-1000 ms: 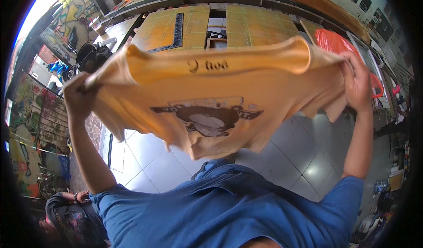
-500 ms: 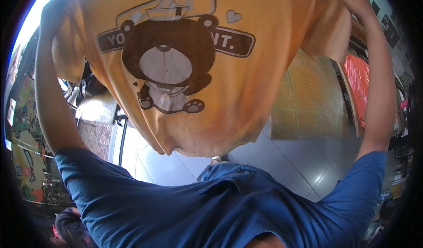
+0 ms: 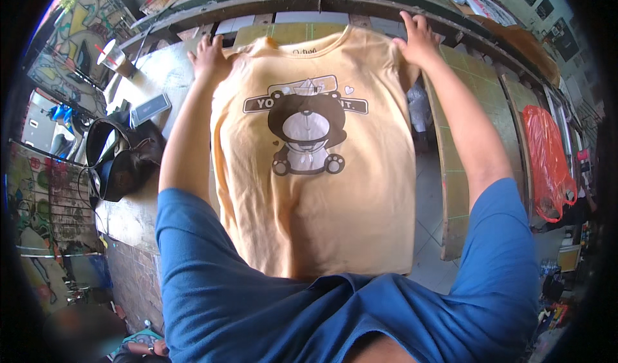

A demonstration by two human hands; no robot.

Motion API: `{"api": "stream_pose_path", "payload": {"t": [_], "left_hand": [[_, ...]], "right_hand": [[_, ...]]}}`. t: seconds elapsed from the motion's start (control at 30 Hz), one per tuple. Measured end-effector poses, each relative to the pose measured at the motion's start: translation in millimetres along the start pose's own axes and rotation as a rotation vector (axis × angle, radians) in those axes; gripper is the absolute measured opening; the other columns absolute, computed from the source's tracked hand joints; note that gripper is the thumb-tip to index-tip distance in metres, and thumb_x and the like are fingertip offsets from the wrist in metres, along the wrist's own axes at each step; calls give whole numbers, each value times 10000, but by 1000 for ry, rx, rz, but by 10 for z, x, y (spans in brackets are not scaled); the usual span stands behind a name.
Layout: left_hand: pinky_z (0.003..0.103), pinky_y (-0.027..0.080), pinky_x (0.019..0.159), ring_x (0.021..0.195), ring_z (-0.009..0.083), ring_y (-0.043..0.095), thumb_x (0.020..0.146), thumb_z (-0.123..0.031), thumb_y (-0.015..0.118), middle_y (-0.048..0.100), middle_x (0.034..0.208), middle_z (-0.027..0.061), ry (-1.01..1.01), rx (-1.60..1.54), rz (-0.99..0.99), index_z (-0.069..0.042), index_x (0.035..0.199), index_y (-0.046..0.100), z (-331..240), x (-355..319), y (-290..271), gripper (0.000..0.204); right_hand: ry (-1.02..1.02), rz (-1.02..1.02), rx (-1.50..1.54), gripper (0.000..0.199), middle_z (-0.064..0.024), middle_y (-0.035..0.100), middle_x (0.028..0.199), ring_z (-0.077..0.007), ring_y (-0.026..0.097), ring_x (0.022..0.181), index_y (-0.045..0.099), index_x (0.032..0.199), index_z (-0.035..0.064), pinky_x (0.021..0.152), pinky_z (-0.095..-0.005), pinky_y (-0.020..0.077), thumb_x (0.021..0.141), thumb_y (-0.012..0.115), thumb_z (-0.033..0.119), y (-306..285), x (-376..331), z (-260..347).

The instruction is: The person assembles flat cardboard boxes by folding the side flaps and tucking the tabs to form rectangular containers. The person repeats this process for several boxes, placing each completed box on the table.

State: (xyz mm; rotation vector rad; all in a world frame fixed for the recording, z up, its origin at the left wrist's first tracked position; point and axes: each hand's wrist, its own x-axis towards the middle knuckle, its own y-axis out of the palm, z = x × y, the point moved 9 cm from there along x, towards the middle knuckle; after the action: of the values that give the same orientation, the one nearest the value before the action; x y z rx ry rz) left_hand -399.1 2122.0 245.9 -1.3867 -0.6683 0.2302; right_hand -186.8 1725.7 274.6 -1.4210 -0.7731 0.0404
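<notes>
A pale yellow-orange T-shirt [image 3: 360, 215] with a brown bear print lies spread in front of me, collar at the far end. A flat board [image 3: 290, 33] shows just beyond the collar. My left hand [image 3: 209, 59] is at the shirt's left shoulder, fingers stretched apart. At the right shoulder, beside the sleeve, my right hand [image 3: 420, 41] has its fingers spread and thumb out. Each hand appears to touch the fabric's edge without gripping it. The shirt's near hem is hidden behind my own clothing.
On the left surface are a phone [image 3: 150, 109], a drink cup [image 3: 116, 59] and a dark bag [image 3: 125, 160]. A yellowish board [image 3: 454, 189] runs along the right, with a red plastic bag [image 3: 544, 163] past it. A dark rail [image 3: 290, 5] crosses the far side.
The shirt, held up in the air before, has come down and now lies spread lower in view. Both hands have moved closer together, and their fingers have opened.
</notes>
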Motion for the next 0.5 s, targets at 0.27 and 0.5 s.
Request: {"api": "stream_pose_path", "payload": {"t": [0.27,0.5], "left_hand": [[404,396,977,1179,341,514,875,-386,617,523,1273,211,150,-663,162,-40,1290,462,42,-1451,-264,562],[348,466,874,1054,276,582,892,-339,632,574,1204,184,-343,-804,211,21,1252,497,851,-3514,-309,526]], "right_hand": [[-153,-13,626,704,-169,395,1330,-360,440,1193,332,1392,119,956,-450,399,807,704,237,-412,-1597,112],[330,349,1191,673,-200,438,1312,-276,478,1170,300,1403,51,937,-387,413,864,663,225,-532,-3466,109]]}}
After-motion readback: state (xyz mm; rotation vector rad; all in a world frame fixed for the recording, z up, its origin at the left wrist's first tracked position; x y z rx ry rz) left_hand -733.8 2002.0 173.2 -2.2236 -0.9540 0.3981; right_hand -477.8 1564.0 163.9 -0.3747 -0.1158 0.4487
